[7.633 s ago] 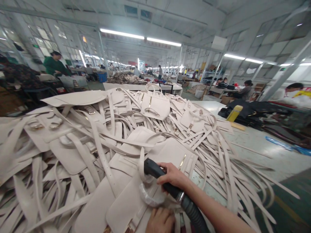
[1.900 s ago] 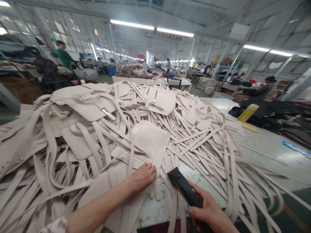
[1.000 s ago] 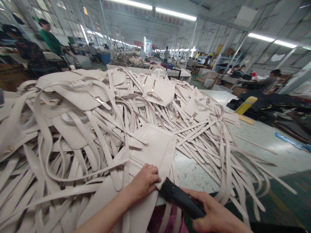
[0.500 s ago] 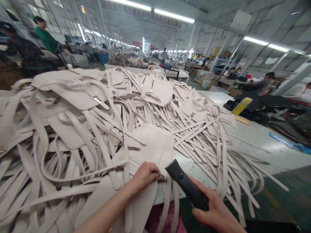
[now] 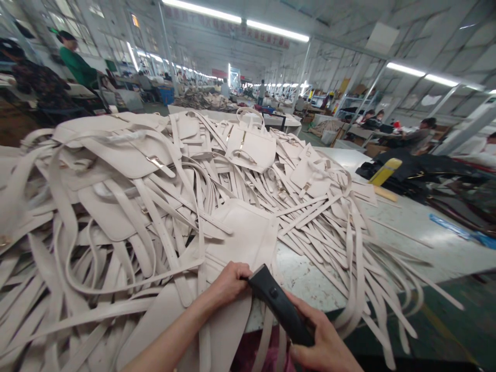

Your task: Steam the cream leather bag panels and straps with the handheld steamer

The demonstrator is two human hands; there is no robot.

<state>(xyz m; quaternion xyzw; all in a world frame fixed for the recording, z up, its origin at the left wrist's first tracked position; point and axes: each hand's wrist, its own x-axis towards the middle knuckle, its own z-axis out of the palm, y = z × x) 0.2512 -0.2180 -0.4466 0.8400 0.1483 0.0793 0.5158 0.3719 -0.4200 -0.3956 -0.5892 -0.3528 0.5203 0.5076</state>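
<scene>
My right hand [image 5: 323,338] is wrapped round a black electric clipper [image 5: 281,305], its flat head up and to the left. That head is right at the fingertips of my left hand [image 5: 232,280], though I cannot tell if it touches. My left hand is closed in a pinch at the edge of a cream leather bag piece [image 5: 242,232] in front of me. Its fingertips are partly hidden behind the clipper's head. Beside and below lie cream straps [image 5: 205,330] and a broad rounded cream flap [image 5: 163,315].
A large heap of cream straps [image 5: 310,243] and bag parts with gold buckles [image 5: 155,161] covers much of the table [image 5: 399,222]. Black bag pieces [image 5: 457,181], a yellow block [image 5: 385,171] and blue strips [image 5: 449,225] lie to the right. Other people work in the background.
My right hand has moved the clipper left, bringing its head up to my left fingertips. My left hand has shifted slightly left and stays closed.
</scene>
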